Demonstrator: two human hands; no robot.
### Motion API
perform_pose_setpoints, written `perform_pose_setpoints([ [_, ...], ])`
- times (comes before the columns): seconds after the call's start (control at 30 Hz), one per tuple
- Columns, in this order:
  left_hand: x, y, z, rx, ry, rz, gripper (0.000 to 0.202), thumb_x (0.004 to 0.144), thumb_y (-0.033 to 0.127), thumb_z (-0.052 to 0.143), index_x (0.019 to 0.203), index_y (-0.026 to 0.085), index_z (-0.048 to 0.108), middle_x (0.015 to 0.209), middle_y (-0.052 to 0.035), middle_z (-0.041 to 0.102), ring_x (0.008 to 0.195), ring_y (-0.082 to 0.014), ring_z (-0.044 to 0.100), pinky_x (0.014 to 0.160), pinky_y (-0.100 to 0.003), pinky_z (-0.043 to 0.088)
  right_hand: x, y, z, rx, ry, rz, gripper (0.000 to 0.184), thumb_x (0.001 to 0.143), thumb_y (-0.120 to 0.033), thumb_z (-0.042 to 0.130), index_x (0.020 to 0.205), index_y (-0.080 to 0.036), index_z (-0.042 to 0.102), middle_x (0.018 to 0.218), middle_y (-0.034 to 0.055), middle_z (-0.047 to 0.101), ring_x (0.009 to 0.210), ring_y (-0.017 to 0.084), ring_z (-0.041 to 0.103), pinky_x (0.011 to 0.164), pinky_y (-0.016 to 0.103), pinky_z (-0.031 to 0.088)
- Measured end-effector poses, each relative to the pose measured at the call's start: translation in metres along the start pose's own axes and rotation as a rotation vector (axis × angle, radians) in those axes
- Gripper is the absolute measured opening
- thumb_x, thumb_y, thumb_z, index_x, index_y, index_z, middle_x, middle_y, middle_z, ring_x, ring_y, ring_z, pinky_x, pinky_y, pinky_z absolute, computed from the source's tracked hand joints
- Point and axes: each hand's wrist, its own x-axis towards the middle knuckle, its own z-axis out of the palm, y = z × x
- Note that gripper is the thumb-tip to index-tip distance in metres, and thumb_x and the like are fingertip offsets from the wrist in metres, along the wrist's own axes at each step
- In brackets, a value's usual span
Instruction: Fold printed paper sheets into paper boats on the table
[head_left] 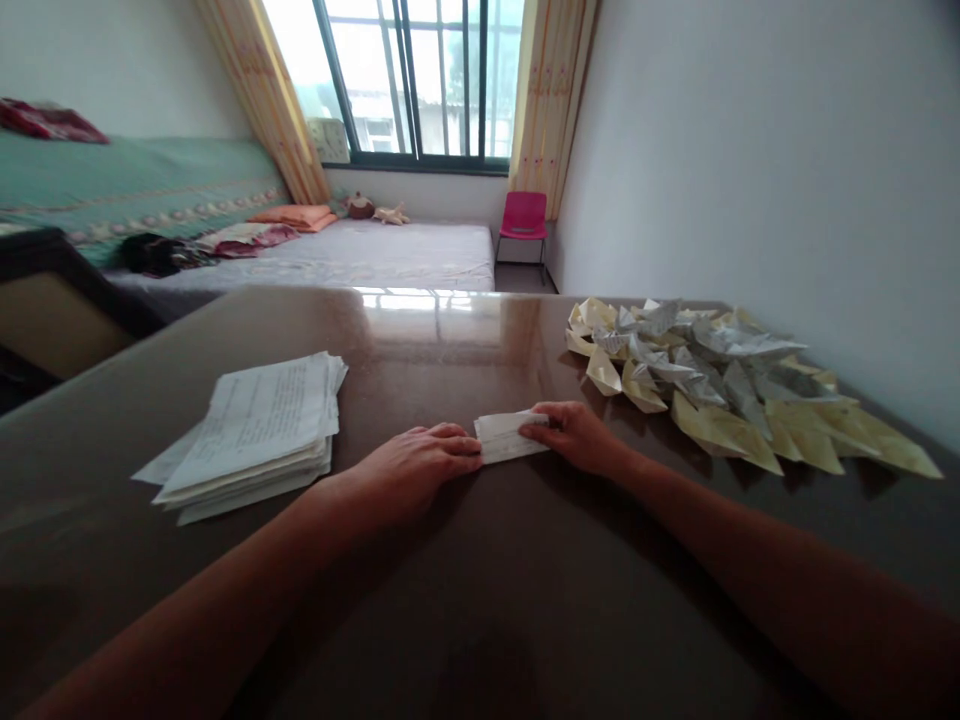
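A small folded strip of white paper [501,438] lies on the dark glossy table between my two hands. My right hand [577,436] pinches its right end, with the thumb on top and the fingers behind. At the left end, my left hand [424,465] is closed at the lower corner, its fingertips touching the paper and its thumb hidden. Left of my left hand, a stack of printed sheets [259,410] rests with uneven edges. To the right of my right hand sits a heap of folded paper boats [720,435], some yellowish and some white with print.
The brown table [480,580] stretches toward a bed [420,255] with a pale sheet. Beyond its far right corner stands a pink chair [524,216]. The white wall [787,180] runs close along the right side. A dark wooden chair back [67,290] stands at the left.
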Motion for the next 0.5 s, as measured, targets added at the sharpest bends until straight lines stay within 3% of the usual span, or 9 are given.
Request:
perform_pose_setpoints([
  [0.13,-0.0016,0.0005,-0.0022,-0.022,0.055,-0.024,0.044,0.082,0.01,0.05,0.121,0.028,0.06,0.128,-0.003,0.058,0.114,-0.0222,0.052,0.094,-0.034,0.043,0.0052,-0.0001,0.008,-0.219,0.152,0.063,0.036,0.083,-0.043,0.06,0.061,-0.017,0.052,0.056,-0.0049,0.045,0.055,0.009,0.039,0.053,0.023,0.027],
  [0.3,-0.0026,0.0032,-0.005,-0.01,0.03,-0.101,0.034,0.085,0.017,0.052,0.114,0.03,0.064,0.107,-0.0054,0.06,0.092,-0.0191,0.057,0.082,-0.031,0.045,0.0066,-0.003,0.0093,-0.314,0.14,0.099,0.026,0.083,-0.04,0.059,0.069,-0.018,0.059,0.062,-0.0026,0.056,0.058,0.011,0.047,0.056,0.024,0.029],
  [0.5,-0.0024,0.0034,-0.0053,0.003,0.012,-0.102,0.036,0.085,0.018,0.05,0.116,0.03,0.063,0.104,-0.0056,0.058,0.089,-0.0188,0.056,0.08,-0.031,0.045,0.0059,-0.0043,0.0107,-0.361,0.133,0.13,0.024,0.081,-0.04,0.06,0.071,-0.018,0.061,0.064,-0.0013,0.06,0.058,0.012,0.05,0.056,0.024,0.03],
])
